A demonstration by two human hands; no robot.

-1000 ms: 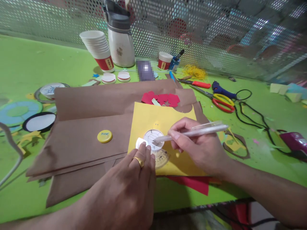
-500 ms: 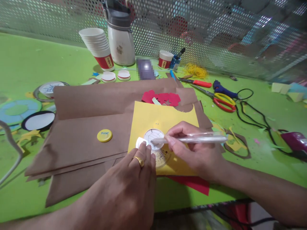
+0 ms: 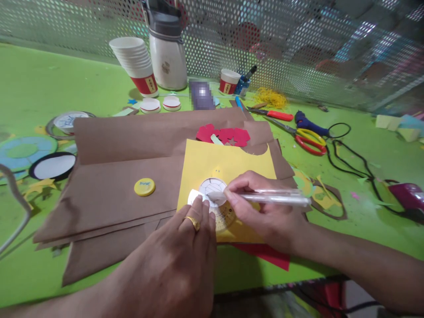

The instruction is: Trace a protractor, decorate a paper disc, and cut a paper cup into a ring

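Observation:
A clear-barrelled pen [image 3: 274, 197] is pinched in my right hand [image 3: 261, 207], its tip on a white paper disc [image 3: 212, 185] drawn with lines. My left hand [image 3: 185, 247], wearing a gold ring, lies flat with fingers stretched out and pressing down near the disc. Its fingertips rest on a small white paper piece [image 3: 195, 197] and the edge of a clear protractor [image 3: 227, 217]. All of these lie on a yellow sheet [image 3: 251, 163], which has a curved cut in its far edge. Part of the protractor is hidden under my left fingers.
Folded brown paper [image 3: 109, 190] carries a yellow lid [image 3: 144, 187] and red cut-outs [image 3: 223, 134]. Behind stand stacked paper cups [image 3: 132, 62] and a white jug [image 3: 168, 62]. Scissors [image 3: 309, 140], a blue glue gun [image 3: 309, 123] and black cords [image 3: 357, 161] lie right.
The pen's tip has shifted slightly left on the disc and its back end has dropped a little. My right hand moved along with it; my left hand stays in place.

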